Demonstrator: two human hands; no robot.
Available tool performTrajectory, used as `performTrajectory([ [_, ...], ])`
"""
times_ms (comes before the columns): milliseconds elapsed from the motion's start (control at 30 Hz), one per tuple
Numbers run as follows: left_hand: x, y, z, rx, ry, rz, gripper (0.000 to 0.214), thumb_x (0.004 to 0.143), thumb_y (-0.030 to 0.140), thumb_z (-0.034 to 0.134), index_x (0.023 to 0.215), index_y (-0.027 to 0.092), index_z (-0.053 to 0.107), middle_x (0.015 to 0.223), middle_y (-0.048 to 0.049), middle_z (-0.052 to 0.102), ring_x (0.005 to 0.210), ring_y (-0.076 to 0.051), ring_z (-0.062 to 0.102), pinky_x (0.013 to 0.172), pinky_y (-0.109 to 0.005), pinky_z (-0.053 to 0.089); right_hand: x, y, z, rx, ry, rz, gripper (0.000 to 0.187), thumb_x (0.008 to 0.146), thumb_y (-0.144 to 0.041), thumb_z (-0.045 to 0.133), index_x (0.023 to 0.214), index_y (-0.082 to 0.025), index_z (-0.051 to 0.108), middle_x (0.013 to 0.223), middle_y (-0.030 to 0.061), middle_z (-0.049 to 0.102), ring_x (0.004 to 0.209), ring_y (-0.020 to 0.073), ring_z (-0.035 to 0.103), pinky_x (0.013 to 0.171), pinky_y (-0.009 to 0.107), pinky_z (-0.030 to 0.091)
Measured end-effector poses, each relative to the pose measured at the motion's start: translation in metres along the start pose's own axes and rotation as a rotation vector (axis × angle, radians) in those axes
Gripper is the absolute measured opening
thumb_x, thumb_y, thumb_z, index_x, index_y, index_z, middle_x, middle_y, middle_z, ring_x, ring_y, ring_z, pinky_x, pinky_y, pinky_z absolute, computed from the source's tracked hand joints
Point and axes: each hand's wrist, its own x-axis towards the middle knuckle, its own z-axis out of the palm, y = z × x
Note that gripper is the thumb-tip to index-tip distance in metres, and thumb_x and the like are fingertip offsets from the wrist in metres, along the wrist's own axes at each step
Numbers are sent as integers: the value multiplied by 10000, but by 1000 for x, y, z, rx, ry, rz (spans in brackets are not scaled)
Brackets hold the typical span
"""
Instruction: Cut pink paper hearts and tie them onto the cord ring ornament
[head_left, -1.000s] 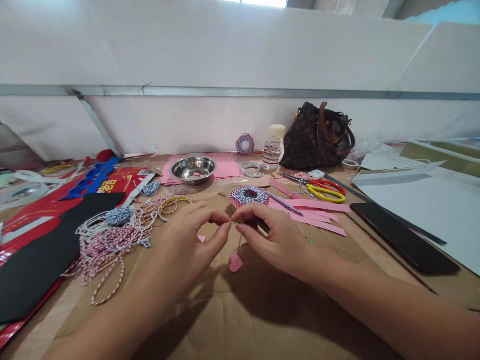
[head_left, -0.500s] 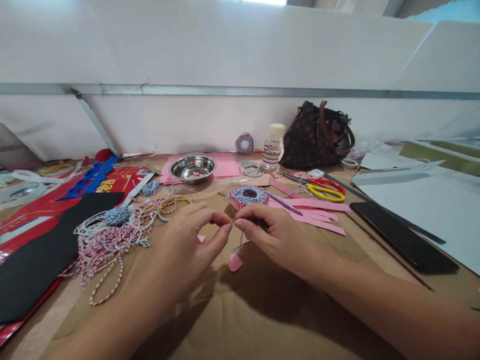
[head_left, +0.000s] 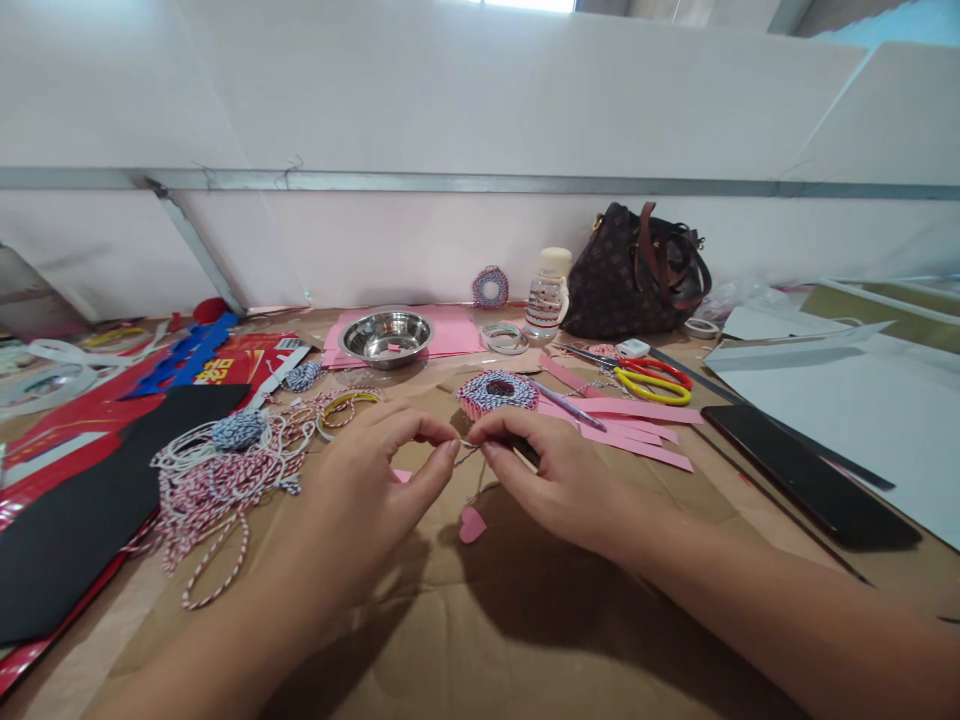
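Observation:
Thumb and forefinger of my left hand (head_left: 397,470) pinch a thin string (head_left: 469,447). My right hand (head_left: 547,465) pinches the same string a short way to the right, its fingertips close to the left ones. From below the right fingers a strand runs down to a small pink paper heart (head_left: 472,525) hanging over the brown cardboard (head_left: 480,630). Another pink paper piece (head_left: 403,476) shows partly behind my left hand. Just beyond the hands sits a ring wound with blue, white and pink cord (head_left: 497,394); a pen (head_left: 570,405) leans beside it.
Tangled twine (head_left: 225,470) and a yellow tape roll (head_left: 349,412) lie left. Pink paper strips (head_left: 637,430), scissors (head_left: 652,382) and a phone (head_left: 810,475) are right. A steel bowl (head_left: 386,338), bottle (head_left: 547,293) and handbag (head_left: 637,270) stand behind, before a white wall.
My fingertips have drawn slightly apart, so a short length of string now shows between them. The heart hangs in nearly the same place, turned a little.

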Motion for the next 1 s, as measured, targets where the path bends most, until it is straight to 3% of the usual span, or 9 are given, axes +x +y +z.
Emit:
performTrajectory([
  [133, -2, 0, -1, -17, -1, 1, 109, 917, 308, 563, 862, 270, 649, 926, 8, 697, 924, -227, 632, 810, -385, 446, 0, 5, 4, -4, 46, -77, 155, 857, -108, 561, 937, -175, 675, 834, 13, 687, 714, 123, 582, 638, 241, 450],
  [233, -2, 1, -1, -21, -22, -14, 100, 918, 309, 567, 876, 273, 650, 946, 10, 694, 928, -223, 632, 806, -380, 444, -1, 4, 3, 10, 18, -35, 106, 907, -183, 580, 902, -187, 686, 820, 10, 687, 721, 125, 582, 633, 238, 439],
  [467, -3, 3, -2, -15, -26, -11, 105, 912, 313, 570, 851, 274, 646, 944, 8, 697, 927, -222, 629, 801, -365, 444, 1, 2, -4, 44, -16, 82, 205, 983, -317, 530, 890, -193, 664, 739, -6, 659, 688, 127, 597, 641, 253, 449],
  [633, -1, 4, -2, -21, -12, 13, 93, 915, 284, 571, 854, 266, 639, 941, 16, 695, 921, -209, 627, 816, -349, 437, 1, 6, 0, 137, -18, 95, 165, 1008, -264, 456, 1126, -203, 554, 755, -11, 651, 700, 134, 628, 664, 273, 480],
  [700, 0, 3, -4, -14, 14, 24, 87, 914, 269, 579, 848, 262, 636, 927, 22, 694, 898, -198, 626, 810, -335, 437, 0, 5, 0, 152, -8, 80, 141, 1006, -234, 435, 1112, -207, 524, 775, -8, 645, 721, 135, 624, 670, 273, 483],
  [1000, 0, 3, -6, -8, 39, 53, 88, 922, 238, 574, 853, 258, 625, 900, 33, 676, 869, -171, 619, 789, -305, 433, 0, 6, 5, -28, 46, -85, 125, 860, -100, 570, 923, -172, 650, 846, 16, 670, 719, 119, 571, 653, 242, 454],
])
